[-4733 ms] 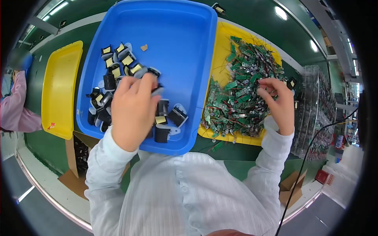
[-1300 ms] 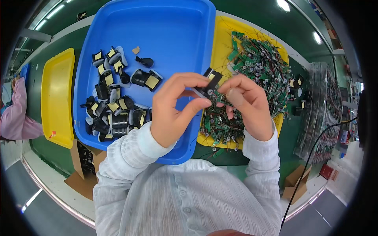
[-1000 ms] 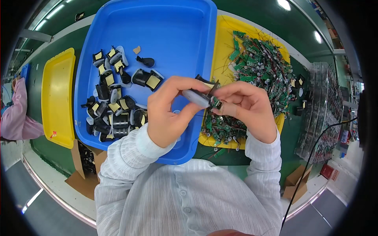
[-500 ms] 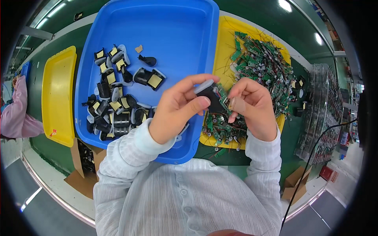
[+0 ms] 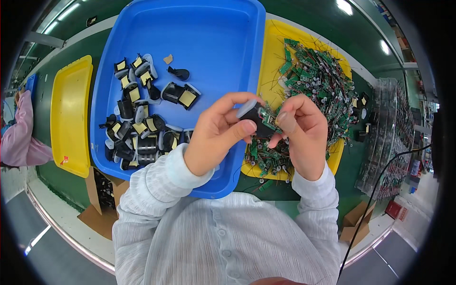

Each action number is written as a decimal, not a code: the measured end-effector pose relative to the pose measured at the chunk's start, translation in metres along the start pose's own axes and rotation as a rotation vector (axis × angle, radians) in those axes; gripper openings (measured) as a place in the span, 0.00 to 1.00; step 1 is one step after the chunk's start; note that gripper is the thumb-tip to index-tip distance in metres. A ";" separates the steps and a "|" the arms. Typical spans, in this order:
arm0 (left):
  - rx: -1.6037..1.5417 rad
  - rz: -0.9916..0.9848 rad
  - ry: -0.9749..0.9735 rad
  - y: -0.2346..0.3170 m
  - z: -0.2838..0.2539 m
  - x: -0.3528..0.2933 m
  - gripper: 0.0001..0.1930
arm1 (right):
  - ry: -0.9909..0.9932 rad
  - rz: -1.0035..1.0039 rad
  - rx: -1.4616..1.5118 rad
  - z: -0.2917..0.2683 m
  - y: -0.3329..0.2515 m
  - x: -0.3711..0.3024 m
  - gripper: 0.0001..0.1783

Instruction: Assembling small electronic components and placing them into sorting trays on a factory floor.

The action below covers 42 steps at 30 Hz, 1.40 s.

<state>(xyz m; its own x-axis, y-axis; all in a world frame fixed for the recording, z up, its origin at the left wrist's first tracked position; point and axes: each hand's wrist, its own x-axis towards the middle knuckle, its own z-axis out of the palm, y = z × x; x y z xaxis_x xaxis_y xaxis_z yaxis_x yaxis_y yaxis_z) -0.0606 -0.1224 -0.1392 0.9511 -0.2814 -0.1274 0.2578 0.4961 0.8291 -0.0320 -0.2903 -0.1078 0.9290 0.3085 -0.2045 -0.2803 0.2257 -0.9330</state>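
Work surface: a green tabletop point(image 5: 54, 190) with a pale strip along its far edge. Left to right it carries a narrow-looking yellow tray point(image 5: 71, 109), a blue tray point(image 5: 213, 47) and a second yellow tray point(image 5: 270, 57). A clear plastic stack point(image 5: 387, 133) filled with small parts stands toward the right edge; a few black parts point(image 5: 364, 130) lie between it and the second yellow tray.

Tray contents: black housings point(image 5: 147, 142) with grey caps and pale yellow patches, grouped at the left side and near left corner of the blue tray; a heap of green boards point(image 5: 318, 90) with wires, in the second yellow tray.

Hands: the left hand point(image 5: 216, 130) grips a black housing point(image 5: 254, 116) between thumb and fingers, above the right edge of the blue tray. The right hand point(image 5: 304, 130) pinches a green circuit board point(image 5: 268, 118) against that housing.

Surroundings: cardboard boxes point(image 5: 97, 216) sit by the near edge, left and right of the torso; their level cannot be told. A black cable point(image 5: 408, 152) hangs at the right. A pink sleeve point(image 5: 19, 126) of another person shows beyond the left edge. Grey floor point(image 5: 28, 213) lies below; light strips point(image 5: 69, 10) shine at upper left.
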 end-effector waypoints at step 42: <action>0.745 0.439 0.029 0.000 0.003 0.008 0.27 | -0.023 -0.355 -0.691 0.004 0.000 -0.007 0.07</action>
<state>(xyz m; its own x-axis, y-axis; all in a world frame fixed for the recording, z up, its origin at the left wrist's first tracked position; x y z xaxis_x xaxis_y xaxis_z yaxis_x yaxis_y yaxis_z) -0.0539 -0.1266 -0.1387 0.9451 -0.1646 0.2824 -0.3028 -0.1157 0.9460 -0.0399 -0.2886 -0.1046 0.9275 0.3463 0.1407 0.2547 -0.3099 -0.9160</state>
